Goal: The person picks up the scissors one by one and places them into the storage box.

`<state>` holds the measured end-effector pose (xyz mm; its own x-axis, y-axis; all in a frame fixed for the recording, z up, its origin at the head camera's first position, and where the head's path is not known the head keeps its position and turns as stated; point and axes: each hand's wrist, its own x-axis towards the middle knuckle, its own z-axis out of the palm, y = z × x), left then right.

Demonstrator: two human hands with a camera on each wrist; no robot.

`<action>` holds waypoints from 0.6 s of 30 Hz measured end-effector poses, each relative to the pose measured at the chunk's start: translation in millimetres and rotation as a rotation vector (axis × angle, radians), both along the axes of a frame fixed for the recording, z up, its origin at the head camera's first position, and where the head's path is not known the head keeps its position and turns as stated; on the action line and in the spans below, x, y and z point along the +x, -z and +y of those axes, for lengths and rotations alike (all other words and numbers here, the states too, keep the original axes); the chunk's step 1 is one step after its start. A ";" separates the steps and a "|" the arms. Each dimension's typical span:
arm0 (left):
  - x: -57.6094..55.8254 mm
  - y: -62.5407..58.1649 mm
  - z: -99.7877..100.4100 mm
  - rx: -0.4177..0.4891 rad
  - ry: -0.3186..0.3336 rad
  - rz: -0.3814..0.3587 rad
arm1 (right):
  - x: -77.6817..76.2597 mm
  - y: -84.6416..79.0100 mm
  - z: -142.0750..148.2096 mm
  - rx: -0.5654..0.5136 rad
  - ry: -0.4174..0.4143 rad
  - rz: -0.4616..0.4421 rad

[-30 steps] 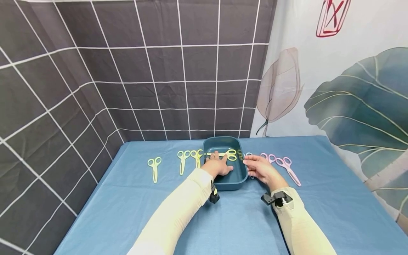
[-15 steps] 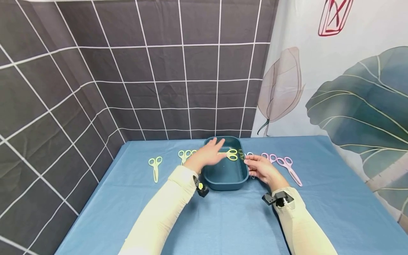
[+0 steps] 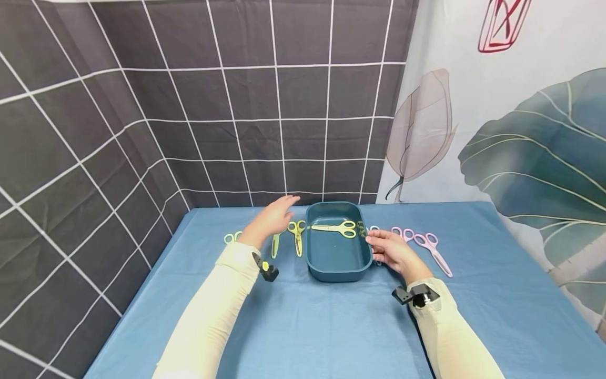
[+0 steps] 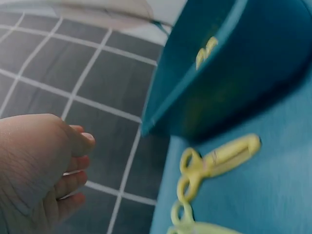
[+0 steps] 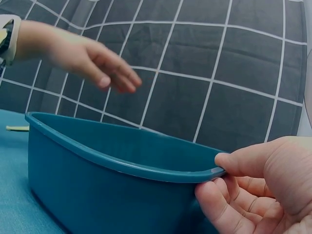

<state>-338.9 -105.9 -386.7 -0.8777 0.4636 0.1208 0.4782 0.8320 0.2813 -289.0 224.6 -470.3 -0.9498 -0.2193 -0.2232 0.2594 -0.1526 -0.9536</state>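
My right hand (image 3: 394, 251) pinches the right rim of a dark teal bin (image 3: 337, 258), the thumb on the rim and the fingers curled below it in the right wrist view. Inside the bin lies a pair of yellow scissors (image 3: 337, 228). To the left of the bin, my left hand (image 3: 270, 219) is in the air with nothing in it, its fingers loosely bent. Below and around it are yellow scissors (image 3: 297, 235) beside the bin, a paler pair (image 3: 275, 246) partly covered by the hand, and another pair (image 3: 232, 238) mostly hidden behind the forearm.
Pink scissors (image 3: 433, 251) lie to the right of the bin, with a second pink pair (image 3: 403, 233) partly behind my right hand. Light blue scissors (image 3: 373, 228) show between the bin and that hand. A blue cloth (image 3: 312, 331) covers the table, and a grey gridded curtain (image 3: 303, 137) hangs behind.
My left hand has risen out of the bin, leaving the yellow scissors there, and has moved left over the scissors on the table. The right hand has stayed at the bin's rim.
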 end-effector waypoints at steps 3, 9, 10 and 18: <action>-1.7 7.9 -12.1 -0.007 -0.024 0.016 | 0.5 -0.8 0.5 0.002 -0.001 0.001; -0.9 25.5 -32.2 -0.065 -0.020 0.094 | -0.3 0.5 1.1 -0.020 0.006 -0.015; 0.4 27.8 -35.4 -0.070 -0.016 0.111 | -0.5 0.7 1.0 -0.025 0.005 -0.016; 9.8 46.7 -48.6 -0.109 0.096 0.169 | -0.7 0.6 1.0 -0.042 0.013 -0.025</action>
<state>-329.1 -154.5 -433.4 -0.8003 0.5627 0.2070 0.5896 0.8014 0.1010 -289.7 225.6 -471.0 -0.9469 -0.2163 -0.2378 0.2807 -0.1956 -0.9397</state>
